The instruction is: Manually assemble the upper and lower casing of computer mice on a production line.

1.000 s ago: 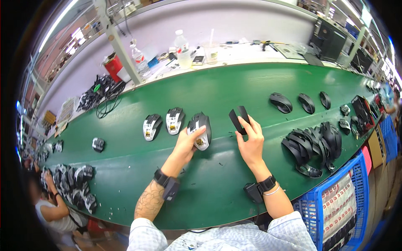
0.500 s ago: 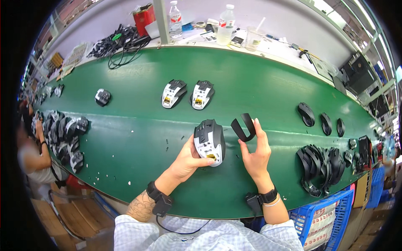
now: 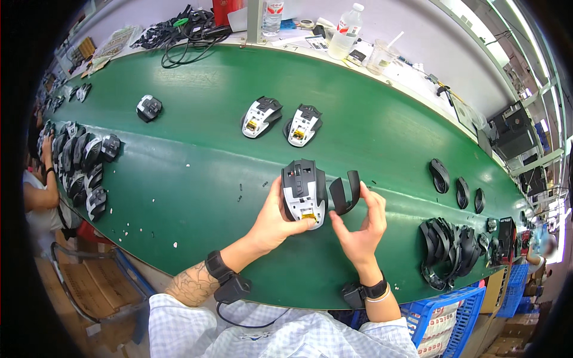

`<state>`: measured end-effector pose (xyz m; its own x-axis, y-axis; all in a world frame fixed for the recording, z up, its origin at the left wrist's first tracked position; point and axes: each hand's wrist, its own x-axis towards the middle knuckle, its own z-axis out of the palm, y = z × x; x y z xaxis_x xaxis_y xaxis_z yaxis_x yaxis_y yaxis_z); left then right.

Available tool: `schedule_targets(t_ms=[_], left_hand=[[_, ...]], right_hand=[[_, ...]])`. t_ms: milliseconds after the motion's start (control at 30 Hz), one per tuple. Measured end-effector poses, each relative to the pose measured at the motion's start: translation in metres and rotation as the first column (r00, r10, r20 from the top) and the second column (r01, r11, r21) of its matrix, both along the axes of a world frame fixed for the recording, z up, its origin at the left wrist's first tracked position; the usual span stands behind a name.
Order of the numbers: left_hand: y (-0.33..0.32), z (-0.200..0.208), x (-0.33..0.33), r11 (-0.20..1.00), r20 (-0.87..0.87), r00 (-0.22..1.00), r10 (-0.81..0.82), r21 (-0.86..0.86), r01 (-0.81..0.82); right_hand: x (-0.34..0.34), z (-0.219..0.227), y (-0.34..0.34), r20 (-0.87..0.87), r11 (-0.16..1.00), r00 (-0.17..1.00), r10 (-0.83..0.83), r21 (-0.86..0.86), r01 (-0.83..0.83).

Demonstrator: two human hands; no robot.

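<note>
My left hand (image 3: 271,221) is closed round a computer mouse (image 3: 302,185) with a black front and a white rear, its thumb across the lower end by a yellow patch. Close to the mouse's right side, my right hand (image 3: 363,230) pinches a curved black mouse cover (image 3: 346,192) between thumb and fingers. Whether cover and mouse touch is hard to tell. Beyond my hands, two similar mice, a left one (image 3: 261,117) and a right one (image 3: 303,125), lie side by side on the green table (image 3: 197,197).
Piled mice (image 3: 80,161) lie at the left near another person's arm (image 3: 45,194). Stacked black covers (image 3: 450,244) stand at the right, with loose black shells (image 3: 439,175) beyond them. Bottles (image 3: 346,31) and black cables (image 3: 191,36) sit at the back. A blue crate (image 3: 471,310) is below the right edge.
My right hand has brought the black cover left, close beside the mouse, and turned it more upright. My left hand still holds the mouse. The whole view has shifted slightly.
</note>
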<state>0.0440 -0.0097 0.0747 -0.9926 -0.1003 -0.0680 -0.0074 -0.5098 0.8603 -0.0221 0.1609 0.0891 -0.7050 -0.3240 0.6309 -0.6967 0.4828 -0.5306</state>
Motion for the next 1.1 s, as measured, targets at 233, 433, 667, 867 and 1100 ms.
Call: schedule_targets(t_ms=[233,433,667,867,1100], left_hand=[[-0.001,-0.003,0.002,0.994,0.060,0.996,0.074,0.082,-0.078],[0.005,-0.008,0.007,0.997,-0.026,0.998,0.060,0.049,-0.058],[0.012,-0.018,0.009,0.998,-0.105,0.993,0.048,-0.028,-0.051],[0.012,-0.011,0.013,0.992,-0.096,0.993,0.070,-0.096,-0.079],[0.006,0.003,0.014,0.996,-0.035,0.998,0.057,-0.066,-0.060]], right_hand=[[0.028,-0.005,-0.015,0.279,0.956,0.928,0.246,-0.225,-0.186],[0.032,-0.011,-0.023,0.261,0.981,0.955,0.141,-0.170,-0.098],[0.035,-0.005,-0.026,0.240,0.992,0.966,0.093,-0.108,-0.069],[0.035,-0.003,-0.027,0.233,0.993,0.967,0.102,-0.084,-0.085],[0.035,0.000,-0.031,0.183,0.988,0.972,0.149,-0.056,-0.141]])
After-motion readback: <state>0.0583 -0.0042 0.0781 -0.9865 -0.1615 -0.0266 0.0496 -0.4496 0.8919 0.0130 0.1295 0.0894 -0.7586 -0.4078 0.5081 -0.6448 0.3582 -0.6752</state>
